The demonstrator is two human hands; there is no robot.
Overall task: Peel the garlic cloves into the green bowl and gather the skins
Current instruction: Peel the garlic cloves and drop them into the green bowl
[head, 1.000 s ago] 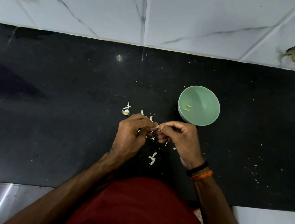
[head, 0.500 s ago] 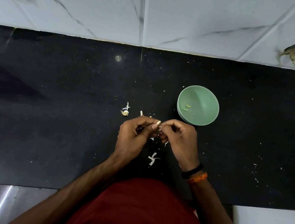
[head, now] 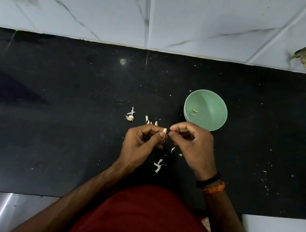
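Note:
My left hand (head: pixel 141 141) pinches a small pale garlic clove (head: pixel 165 130) between thumb and forefinger, just above the black counter. My right hand (head: pixel 192 145) is close beside it, thumb and forefinger pressed together at the clove's right side; whether they hold a bit of skin is hidden. The green bowl (head: pixel 217 111) stands just beyond my right hand, with a few peeled pieces (head: pixel 194 112) inside. Loose white skins (head: pixel 159 165) lie between my wrists, and more skins (head: pixel 148 120) lie beyond my left hand.
A garlic root stub with skin (head: pixel 130 116) lies left of the skins. The black counter (head: pixel 52 123) runs the whole width, dotted with white flecks at the right. A white tiled wall (head: pixel 103 11) rises behind it, with a chipped patch (head: pixel 305 56).
My hands have parted slightly, with the right fingertips now a little off the clove. Both hands stay in front of the bowl.

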